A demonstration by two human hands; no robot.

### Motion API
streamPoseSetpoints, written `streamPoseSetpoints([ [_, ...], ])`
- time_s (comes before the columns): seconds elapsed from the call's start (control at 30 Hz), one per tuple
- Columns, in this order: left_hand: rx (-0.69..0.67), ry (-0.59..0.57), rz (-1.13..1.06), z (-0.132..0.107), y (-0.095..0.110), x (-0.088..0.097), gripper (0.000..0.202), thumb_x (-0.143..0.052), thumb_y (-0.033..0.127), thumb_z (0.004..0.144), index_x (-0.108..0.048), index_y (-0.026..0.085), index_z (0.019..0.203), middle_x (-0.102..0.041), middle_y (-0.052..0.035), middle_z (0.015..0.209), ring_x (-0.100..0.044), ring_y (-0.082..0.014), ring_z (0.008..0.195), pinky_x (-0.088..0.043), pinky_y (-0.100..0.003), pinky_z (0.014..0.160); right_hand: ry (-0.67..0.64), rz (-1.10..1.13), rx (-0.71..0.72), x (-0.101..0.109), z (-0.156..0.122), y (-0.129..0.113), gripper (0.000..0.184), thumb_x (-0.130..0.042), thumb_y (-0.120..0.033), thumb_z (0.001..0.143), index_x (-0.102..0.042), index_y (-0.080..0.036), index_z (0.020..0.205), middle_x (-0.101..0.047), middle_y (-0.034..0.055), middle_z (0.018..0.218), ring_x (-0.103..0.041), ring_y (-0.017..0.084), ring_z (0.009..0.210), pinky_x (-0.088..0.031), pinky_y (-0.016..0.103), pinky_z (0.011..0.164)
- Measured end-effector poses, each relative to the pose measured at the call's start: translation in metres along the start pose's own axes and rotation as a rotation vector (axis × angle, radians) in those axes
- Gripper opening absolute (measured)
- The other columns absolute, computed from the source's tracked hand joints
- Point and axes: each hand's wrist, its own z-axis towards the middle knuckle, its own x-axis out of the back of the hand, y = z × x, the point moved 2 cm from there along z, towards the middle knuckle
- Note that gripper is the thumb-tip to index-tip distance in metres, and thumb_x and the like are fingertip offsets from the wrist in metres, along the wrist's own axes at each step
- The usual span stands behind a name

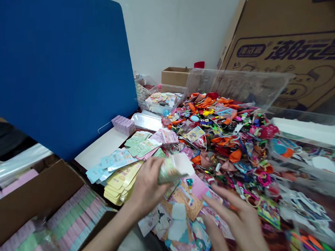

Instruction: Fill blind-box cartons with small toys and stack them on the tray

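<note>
My left hand (149, 187) is closed around a small green printed paper bag (167, 171), whose white mouth gapes towards the right. To its right, my right hand (239, 224) has its fingers spread, with nothing visible in them, and is somewhat blurred. Beneath both hands lies a loose pile of printed cards and stickers (178, 224). A small teal shiny piece (189, 183) rests on a pink sheet by the bag. Beside my left hand are fanned stacks of flat yellow bags (121, 179), blue bags (111, 163) and green bags (140, 143).
A heap of small colourful trinkets (212, 132) spreads across the right, before a clear plastic bin (238, 82). Lower left, a cardboard box (65, 176) holds rows of pastel packs. A blue board (60, 58) stands left; a big carton (288, 53) leans at the back right.
</note>
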Motion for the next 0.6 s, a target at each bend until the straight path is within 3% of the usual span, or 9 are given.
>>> streamPoseSetpoints([
  [0.1,-0.001,-0.102,-0.194,-0.028,0.019,-0.023,0.047,-0.071,0.015,0.08,-0.05,0.021,0.122,-0.058,-0.0085,0.116,-0.058,-0.0271,0.107,-0.049,-0.04,0.09,-0.014,-0.112,-0.04,-0.029,0.01,0.007,0.024,-0.061,-0.038,0.092,-0.071,-0.026,0.11,-0.052,0.0134,0.141,-0.049,0.035,0.129,-0.045,0.055,0.101],
  [0.23,0.248,-0.303,-0.515,-0.049,0.013,-0.035,0.05,-0.079,0.021,0.073,-0.055,0.02,0.118,-0.062,-0.0072,0.112,-0.059,-0.0279,0.105,-0.047,-0.04,0.09,-0.199,0.056,-0.24,-0.04,-0.007,0.029,0.024,-0.055,-0.039,0.095,-0.071,-0.025,0.083,-0.053,0.0102,0.139,-0.051,0.03,0.13,-0.046,0.046,0.104],
  [0.4,0.468,-0.969,-1.386,-0.065,0.005,-0.05,0.064,-0.091,0.047,0.057,-0.069,0.016,0.109,-0.07,-0.0043,0.099,-0.063,-0.0233,0.091,-0.046,-0.029,0.079,-0.431,0.295,-0.408,-0.023,-0.027,0.039,0.034,-0.061,-0.051,0.089,-0.07,-0.024,0.071,-0.056,0.0123,0.141,-0.052,0.035,0.13,-0.046,0.049,0.105],
  [0.47,0.52,-1.135,-1.576,-0.071,0.011,-0.059,0.072,-0.093,0.053,0.048,-0.073,0.015,0.105,-0.071,-0.0046,0.09,-0.065,-0.0221,0.084,-0.045,-0.028,0.074,-0.437,0.346,-0.455,-0.02,-0.028,0.034,0.039,-0.06,-0.053,0.089,-0.069,-0.023,0.066,-0.06,0.013,0.136,-0.057,0.035,0.125,-0.048,0.048,0.102],
  [0.53,0.543,-1.169,-1.65,-0.077,0.02,-0.069,0.069,-0.095,0.053,0.042,-0.076,0.013,0.096,-0.071,-0.004,0.082,-0.063,-0.0188,0.076,-0.046,-0.026,0.072,-0.383,0.372,-0.508,-0.018,-0.027,0.03,0.044,-0.056,-0.056,0.09,-0.069,-0.023,0.063,-0.064,0.0136,0.131,-0.062,0.034,0.117,-0.051,0.047,0.098],
  [0.6,0.576,-1.104,-1.633,-0.08,0.027,-0.076,0.064,-0.098,0.046,0.038,-0.076,0.012,0.087,-0.069,-0.0028,0.077,-0.06,-0.0145,0.069,-0.046,-0.024,0.07,-0.37,0.419,-0.555,-0.016,-0.027,0.03,0.049,-0.054,-0.058,0.091,-0.069,-0.022,0.061,-0.068,0.0146,0.125,-0.067,0.033,0.106,-0.054,0.044,0.093],
])
